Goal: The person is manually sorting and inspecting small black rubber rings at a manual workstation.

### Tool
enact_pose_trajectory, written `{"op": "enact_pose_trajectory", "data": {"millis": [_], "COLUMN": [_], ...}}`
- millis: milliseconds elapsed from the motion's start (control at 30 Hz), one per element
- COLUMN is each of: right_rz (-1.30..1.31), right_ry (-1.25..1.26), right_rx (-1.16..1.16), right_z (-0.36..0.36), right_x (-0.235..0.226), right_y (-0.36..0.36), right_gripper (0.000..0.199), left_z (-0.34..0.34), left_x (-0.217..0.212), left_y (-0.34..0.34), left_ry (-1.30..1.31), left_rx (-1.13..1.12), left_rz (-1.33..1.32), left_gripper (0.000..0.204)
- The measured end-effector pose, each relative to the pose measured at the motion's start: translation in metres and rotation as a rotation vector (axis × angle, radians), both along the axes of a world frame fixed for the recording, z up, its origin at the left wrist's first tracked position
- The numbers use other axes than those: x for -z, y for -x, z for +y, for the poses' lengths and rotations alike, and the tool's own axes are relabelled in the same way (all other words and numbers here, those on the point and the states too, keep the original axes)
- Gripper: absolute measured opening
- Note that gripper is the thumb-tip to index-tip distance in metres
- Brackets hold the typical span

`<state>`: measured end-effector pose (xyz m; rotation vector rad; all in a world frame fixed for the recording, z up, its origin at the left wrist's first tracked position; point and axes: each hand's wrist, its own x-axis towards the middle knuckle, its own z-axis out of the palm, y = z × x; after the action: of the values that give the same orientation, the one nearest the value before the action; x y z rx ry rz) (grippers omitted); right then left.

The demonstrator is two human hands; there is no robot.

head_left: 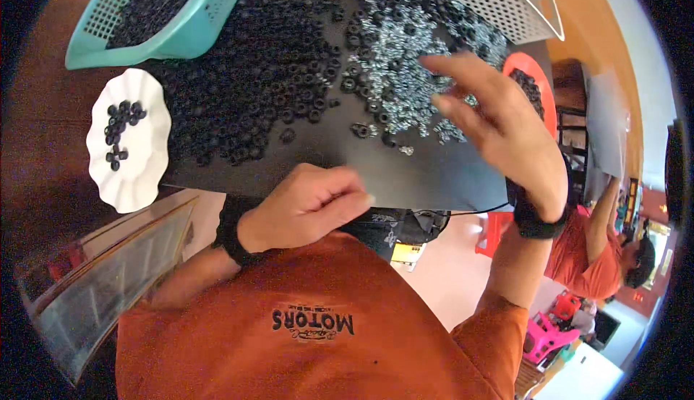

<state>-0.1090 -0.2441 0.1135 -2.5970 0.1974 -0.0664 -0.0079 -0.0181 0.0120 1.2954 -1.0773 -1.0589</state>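
The right hand (506, 129), right of center in the frame, has thumb and index finger apart above silver metal pieces (401, 67) on the tabletop (434, 183). The left hand (307, 208), at center, is curled; its grip cannot be determined. Black rings (253, 89) lie upper left.

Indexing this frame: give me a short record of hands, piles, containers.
left_hand: left hand near the table's front edge, fingers curled; grip unclear
right_hand: right hand by the silver pieces, thumb and finger apart; contact unclear
pile: black ring-like parts, left of the silver pieces
containers: teal basket, white scalloped plate holding black parts, white basket, red dish
surface: dark table
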Motion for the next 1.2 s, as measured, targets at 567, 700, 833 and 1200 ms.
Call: {"op": "enact_pose_trajectory", "data": {"millis": [567,700,833,1200], "right_rz": [-0.066,-0.070,-0.032,-0.104], "right_ry": [0.357,0.334,0.270,0.373], "right_rx": [-0.035,-0.091,-0.107,-0.149], "right_z": [-0.029,-0.033,-0.015,0.011], "right_x": [0.076,0.066,0.063,0.062], "right_y": [-0.161,-0.151,-0.142,-0.130], "right_gripper": [0.017,0.016,0.017,0.019], "left_z": [0.011,0.010,0.010,0.011], "left_x": [0.003,0.008,0.009,0.008], "left_y": [-0.013,-0.013,-0.016,-0.013], "left_ry": [0.118,0.188,0.203,0.241], "left_rx": [0.123,0.132,0.121,0.024], "left_rz": [-0.039,0.012,0.014,0.021], "left_gripper": [0.018,0.018,0.018,0.018]}}
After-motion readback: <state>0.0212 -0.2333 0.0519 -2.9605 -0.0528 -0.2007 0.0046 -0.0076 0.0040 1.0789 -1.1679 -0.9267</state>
